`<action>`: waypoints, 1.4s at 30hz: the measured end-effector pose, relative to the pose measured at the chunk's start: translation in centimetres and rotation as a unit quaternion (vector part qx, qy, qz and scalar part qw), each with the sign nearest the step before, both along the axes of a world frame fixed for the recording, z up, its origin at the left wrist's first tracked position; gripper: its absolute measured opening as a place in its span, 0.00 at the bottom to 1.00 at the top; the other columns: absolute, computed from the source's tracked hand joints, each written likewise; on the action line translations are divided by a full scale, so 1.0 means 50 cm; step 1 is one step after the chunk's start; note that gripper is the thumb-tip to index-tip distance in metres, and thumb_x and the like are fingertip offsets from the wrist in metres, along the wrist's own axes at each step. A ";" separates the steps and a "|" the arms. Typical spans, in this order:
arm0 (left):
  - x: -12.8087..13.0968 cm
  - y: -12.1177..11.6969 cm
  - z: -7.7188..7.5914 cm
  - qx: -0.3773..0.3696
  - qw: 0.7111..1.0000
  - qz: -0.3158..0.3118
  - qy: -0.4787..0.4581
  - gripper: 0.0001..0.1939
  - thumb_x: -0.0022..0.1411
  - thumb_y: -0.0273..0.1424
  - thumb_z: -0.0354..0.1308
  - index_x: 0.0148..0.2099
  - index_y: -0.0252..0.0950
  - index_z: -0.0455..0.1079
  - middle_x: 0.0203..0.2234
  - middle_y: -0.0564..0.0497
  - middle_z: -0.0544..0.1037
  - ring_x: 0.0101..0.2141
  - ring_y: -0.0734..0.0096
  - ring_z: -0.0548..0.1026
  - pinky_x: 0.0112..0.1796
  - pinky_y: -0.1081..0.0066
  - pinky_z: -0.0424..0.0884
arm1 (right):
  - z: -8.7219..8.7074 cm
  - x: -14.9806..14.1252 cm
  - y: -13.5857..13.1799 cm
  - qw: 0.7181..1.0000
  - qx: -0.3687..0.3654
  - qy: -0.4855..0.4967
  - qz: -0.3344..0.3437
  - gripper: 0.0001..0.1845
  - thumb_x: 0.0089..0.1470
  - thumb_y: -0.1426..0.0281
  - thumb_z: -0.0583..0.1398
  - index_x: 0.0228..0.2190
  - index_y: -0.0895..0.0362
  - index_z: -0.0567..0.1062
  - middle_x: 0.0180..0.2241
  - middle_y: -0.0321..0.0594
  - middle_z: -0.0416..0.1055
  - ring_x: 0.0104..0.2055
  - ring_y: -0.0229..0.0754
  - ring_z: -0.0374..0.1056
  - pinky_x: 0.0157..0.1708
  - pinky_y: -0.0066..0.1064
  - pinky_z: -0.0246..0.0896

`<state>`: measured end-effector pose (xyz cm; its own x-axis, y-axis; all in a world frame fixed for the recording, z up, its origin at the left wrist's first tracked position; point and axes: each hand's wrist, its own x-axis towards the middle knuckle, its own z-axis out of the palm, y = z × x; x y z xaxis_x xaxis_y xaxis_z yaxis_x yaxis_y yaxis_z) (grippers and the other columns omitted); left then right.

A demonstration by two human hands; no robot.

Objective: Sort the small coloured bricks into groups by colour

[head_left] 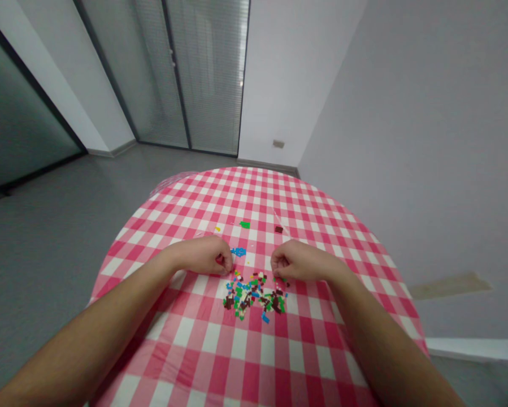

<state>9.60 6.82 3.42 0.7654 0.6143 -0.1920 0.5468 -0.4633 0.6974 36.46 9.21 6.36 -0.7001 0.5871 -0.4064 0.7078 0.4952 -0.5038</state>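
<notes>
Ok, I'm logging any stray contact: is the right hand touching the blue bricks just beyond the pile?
Apart. The head view shows the right hand curled into a loose fist, with red-and-white checked tablecloth plainly visible between it and the blue plastic bricks.

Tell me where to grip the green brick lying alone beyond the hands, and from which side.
Pinch the green brick by its two long edges, coming straight down from above. It lies flat on the checked tablecloth, long side running across the view, with no bricks crowding it, so fingertips likely have room on both edges.
</notes>
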 end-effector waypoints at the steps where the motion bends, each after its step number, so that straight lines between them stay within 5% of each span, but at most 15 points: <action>1: 0.001 0.000 0.002 -0.002 1.000 0.008 0.003 0.08 0.54 0.21 0.57 0.30 0.33 0.77 0.27 0.53 0.80 0.27 0.77 0.73 0.30 0.77 0.63 | -0.004 -0.002 0.000 1.000 0.003 0.030 -0.006 0.07 0.46 0.79 0.57 0.25 0.60 0.76 0.24 0.36 0.73 0.25 0.34 0.65 0.24 0.25 0.53; 8: 0.001 0.002 0.002 0.016 0.999 0.029 0.022 0.08 0.54 0.20 0.57 0.31 0.34 0.77 0.27 0.53 0.80 0.27 0.77 0.73 0.30 0.77 0.63 | -0.081 -0.034 0.008 0.981 0.062 0.172 -0.070 0.07 0.43 0.80 0.58 0.25 0.60 0.76 0.23 0.37 0.74 0.25 0.35 0.66 0.25 0.25 0.58; 16: 0.001 0.004 -0.003 0.019 0.999 0.027 0.030 0.08 0.54 0.21 0.57 0.31 0.34 0.77 0.26 0.53 0.79 0.26 0.78 0.71 0.30 0.77 0.62 | -0.116 -0.050 0.013 0.963 0.145 0.218 -0.061 0.10 0.56 0.77 0.58 0.34 0.58 0.80 0.35 0.41 0.79 0.34 0.40 0.72 0.36 0.29 0.61; 22: 0.000 0.007 -0.013 0.034 0.998 0.031 0.037 0.10 0.53 0.19 0.57 0.32 0.35 0.78 0.27 0.53 0.79 0.27 0.77 0.72 0.31 0.76 0.63 | -0.159 -0.073 0.012 0.941 0.205 0.263 -0.065 0.08 0.59 0.76 0.59 0.33 0.59 0.79 0.34 0.43 0.77 0.37 0.41 0.70 0.39 0.31 0.62; 42: 0.001 0.004 -0.017 0.008 1.000 0.024 0.017 0.08 0.52 0.20 0.56 0.29 0.35 0.76 0.26 0.54 0.79 0.27 0.77 0.72 0.31 0.77 0.64 | -0.148 -0.071 0.016 0.946 0.222 0.216 -0.096 0.06 0.56 0.75 0.62 0.31 0.58 0.81 0.32 0.42 0.76 0.35 0.41 0.69 0.37 0.31 0.61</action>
<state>9.64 7.02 2.57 0.7280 0.6533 -0.2080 0.5923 -0.4465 0.6707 32.90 9.99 -1.04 -0.6079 0.7661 0.2087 0.5820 0.6088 -0.5392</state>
